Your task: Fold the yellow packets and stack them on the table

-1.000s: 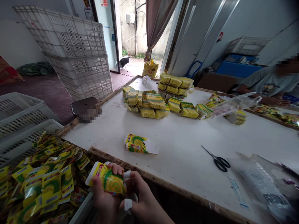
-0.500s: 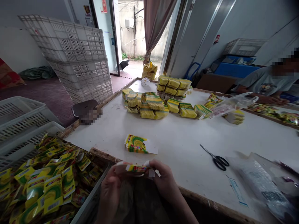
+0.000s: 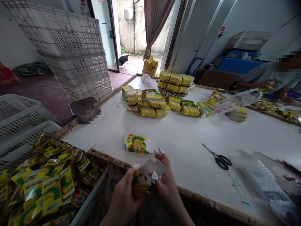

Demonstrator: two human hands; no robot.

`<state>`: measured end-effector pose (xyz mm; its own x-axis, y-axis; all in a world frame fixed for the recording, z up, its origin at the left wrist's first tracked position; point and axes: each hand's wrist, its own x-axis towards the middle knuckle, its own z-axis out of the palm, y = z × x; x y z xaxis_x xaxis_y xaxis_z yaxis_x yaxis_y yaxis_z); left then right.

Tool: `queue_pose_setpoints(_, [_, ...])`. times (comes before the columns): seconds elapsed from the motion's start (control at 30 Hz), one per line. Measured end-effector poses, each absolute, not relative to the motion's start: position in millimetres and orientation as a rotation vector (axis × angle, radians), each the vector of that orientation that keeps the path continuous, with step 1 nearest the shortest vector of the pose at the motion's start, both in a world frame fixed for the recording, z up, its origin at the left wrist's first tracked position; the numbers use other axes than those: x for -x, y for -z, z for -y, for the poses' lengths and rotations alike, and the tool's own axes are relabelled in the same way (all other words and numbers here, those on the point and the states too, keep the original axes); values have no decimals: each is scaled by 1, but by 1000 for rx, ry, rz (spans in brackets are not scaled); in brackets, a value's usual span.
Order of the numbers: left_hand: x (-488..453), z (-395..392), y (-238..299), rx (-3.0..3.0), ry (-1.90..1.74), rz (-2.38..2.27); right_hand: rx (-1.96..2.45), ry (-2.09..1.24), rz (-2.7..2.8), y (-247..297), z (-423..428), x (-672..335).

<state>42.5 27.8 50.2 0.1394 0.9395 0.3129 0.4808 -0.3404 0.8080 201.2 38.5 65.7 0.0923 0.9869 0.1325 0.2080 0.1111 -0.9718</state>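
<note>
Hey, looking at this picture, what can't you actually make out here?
Head view:
- Print on the yellow and green packet: too small, partly covered by the left hand and right hand holding it.
- Dark brown stool: its front is pixelated.
- Clear plastic bag: contents blurred, cut off at the lower right corner.
- White plastic crate of packets: cut off by the left and bottom edges.

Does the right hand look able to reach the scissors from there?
Probably yes: nothing lies on the table between the right hand and the scissors. But it is occupied, gripping a yellow-green packet together with the left hand.
</note>
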Motion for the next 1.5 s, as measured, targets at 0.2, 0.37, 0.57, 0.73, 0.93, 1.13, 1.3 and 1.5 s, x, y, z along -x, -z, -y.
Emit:
queue_pose_setpoints(0.2, [-50, -25, -59, -1803, -1263, -1215, 1229, -1490, 1196, -55, -43, -191])
queue_pose_setpoints(0.37, [-51, -23, -58, -1727, -1172, -1270, 1088, -1404, 1285, -65, -39, -194])
queue_pose_setpoints(0.57, [-48, -26, -48, -1522, -1156, -1182, 978, -1062, 1837, -72, -19, -195])
queue_pose_setpoints(0.73, [-43, -31, -48, -1638, -1235, -1364, 1059, -841, 1773, -60, -22, -206])
queue_pose_setpoints(0.93, [-26, -36, -64, -1667, -1136, -1374, 1085, -825, 1992, -53, -31, -221])
queue_pose_setpoints(1.13, [-21, -41, -72, -1777, -1002, -1298, 1094, -916, 2049, -85, -44, -233])
queue_pose_setpoints(1.3, [-21, -43, -73, -1735, -1026, -1318, 1038, -978, 1996, -82, -48, -228])
queue_pose_setpoints(1.5, [-27, -42, -60, -698, -1645, -1314, 1125, -985, 1702, -57, -67, -204])
